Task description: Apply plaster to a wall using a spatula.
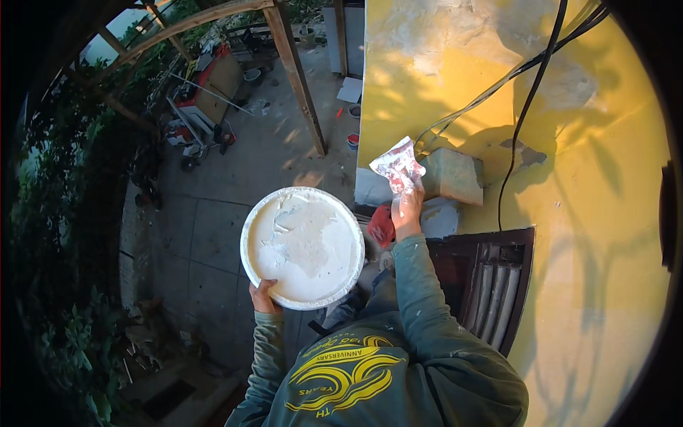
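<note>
Over the near-left rim of a round white tray [246, 238], the thumb of the left hand [265, 295] presses down; the other fingers are mostly hidden, presumably curled beneath to support it. Across to the right, the fingers of the right hand [408, 213] are closed around the lower end of a smeared, white-and-reddish piece [397, 165]; whether it is a stiff tool or a crumpled wrapper, I cannot tell from where I stand. Pale paste [334, 245] coats much of the tray, which is held out before the body, well above the paved floor [220, 235]. With the grip all at one edge, I judge the far side could dip if the thumb slackens, letting the tray tip or drop. Paste on the right hand could make its hold slippery too. Just beyond stands a pale block [457, 174], against the yellow wall [569, 285]; a careless swing might knock the smeared piece against it. Dark cables [544, 59] hang farther up, where a high reach could snag or smear them.
</note>
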The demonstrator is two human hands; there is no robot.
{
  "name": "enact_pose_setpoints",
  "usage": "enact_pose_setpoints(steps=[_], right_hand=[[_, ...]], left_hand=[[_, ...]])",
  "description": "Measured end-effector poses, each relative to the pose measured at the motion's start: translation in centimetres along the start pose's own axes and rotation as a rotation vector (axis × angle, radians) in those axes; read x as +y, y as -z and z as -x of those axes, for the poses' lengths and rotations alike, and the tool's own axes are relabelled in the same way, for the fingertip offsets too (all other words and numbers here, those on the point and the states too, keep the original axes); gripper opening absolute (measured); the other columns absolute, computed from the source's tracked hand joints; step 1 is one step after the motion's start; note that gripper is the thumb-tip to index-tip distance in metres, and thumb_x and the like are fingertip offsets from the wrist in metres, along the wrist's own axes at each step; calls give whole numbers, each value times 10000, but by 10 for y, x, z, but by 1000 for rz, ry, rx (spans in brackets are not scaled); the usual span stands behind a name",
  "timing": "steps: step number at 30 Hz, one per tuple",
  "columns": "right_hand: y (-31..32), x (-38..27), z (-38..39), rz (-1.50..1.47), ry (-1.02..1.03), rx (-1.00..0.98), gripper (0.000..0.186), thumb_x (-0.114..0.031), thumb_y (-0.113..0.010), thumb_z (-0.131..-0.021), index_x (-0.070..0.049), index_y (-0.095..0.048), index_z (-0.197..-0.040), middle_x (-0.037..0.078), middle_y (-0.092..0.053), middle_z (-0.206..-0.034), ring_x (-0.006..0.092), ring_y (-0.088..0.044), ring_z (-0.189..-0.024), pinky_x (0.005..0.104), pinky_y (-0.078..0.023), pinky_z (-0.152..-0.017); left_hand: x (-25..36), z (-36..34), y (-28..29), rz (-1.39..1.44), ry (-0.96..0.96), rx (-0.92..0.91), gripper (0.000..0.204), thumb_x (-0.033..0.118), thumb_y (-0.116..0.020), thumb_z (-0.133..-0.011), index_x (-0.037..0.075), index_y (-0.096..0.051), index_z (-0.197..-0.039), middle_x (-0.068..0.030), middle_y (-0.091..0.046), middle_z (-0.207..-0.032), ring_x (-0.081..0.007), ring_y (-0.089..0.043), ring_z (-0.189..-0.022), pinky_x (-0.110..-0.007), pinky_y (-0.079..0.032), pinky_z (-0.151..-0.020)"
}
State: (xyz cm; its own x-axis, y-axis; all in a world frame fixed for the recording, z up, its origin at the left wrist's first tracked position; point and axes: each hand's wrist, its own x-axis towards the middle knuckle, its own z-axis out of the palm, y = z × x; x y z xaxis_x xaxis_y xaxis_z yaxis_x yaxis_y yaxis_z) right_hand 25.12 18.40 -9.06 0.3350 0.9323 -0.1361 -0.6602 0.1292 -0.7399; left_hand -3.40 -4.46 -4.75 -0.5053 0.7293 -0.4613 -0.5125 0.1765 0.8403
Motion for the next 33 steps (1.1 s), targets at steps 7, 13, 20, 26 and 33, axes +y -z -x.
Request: enact_pose_setpoints(steps=[7, 13, 20, 26, 33], right_hand=[[-51, 81, -38, -35, 198, 206, 272, -31, -566, -870, 18, -557, -1137, 53, -612, -1011, 122, -566, -846, 262, -462, -728], [-90, 113, -63, -163, 179, 481, 312, 22, -544, -854, 15, -555, -1166, 81, -605, -1077, 174, -575, -899, 300, -478, -771], [-138, 90, -113, -67, 122, 675, 404, 99, -499, -812, 26, -532, -1208, 138, -578, -1181, 216, -584, -994, 336, -477, -863], [-162, 69, -59, 7, 296, 427, 366, 64, -538, -836, 58, -518, -1201, 134, -592, -1141, 210, -579, -985, 329, -465, -862], [-66, 108, -50, -199, 102, 462, 300, 37, -579, -800, -26, -586, -1093, 41, -618, -979, 149, -607, -816, 269, -490, -691]], left_hand=[[28, 19, 21, -52, -49, 108, 511, 166, -565, -622, -14, -515, -1098, -126, -561, -988, -280, -565, -904, -393, -478, -814], [32, 25, 52, 39, -17, 201, 504, 171, -572, -625, 7, -507, -1097, -123, -538, -993, -293, -546, -923, -425, -471, -824], [29, 25, 61, 19, -54, 177, 507, 188, -555, -641, -11, -513, -1105, -142, -557, -1052, -314, -540, -987, -433, -455, -884], [40, 34, 39, 49, 1, 168, 485, 194, -552, -658, -11, -513, -1096, -134, -560, -1040, -309, -545, -968, -423, -458, -873], [35, 23, 42, 4, 3, 157, 479, 201, -556, -659, -7, -521, -1088, -134, -561, -1019, -302, -542, -961, -419, -461, -862]])
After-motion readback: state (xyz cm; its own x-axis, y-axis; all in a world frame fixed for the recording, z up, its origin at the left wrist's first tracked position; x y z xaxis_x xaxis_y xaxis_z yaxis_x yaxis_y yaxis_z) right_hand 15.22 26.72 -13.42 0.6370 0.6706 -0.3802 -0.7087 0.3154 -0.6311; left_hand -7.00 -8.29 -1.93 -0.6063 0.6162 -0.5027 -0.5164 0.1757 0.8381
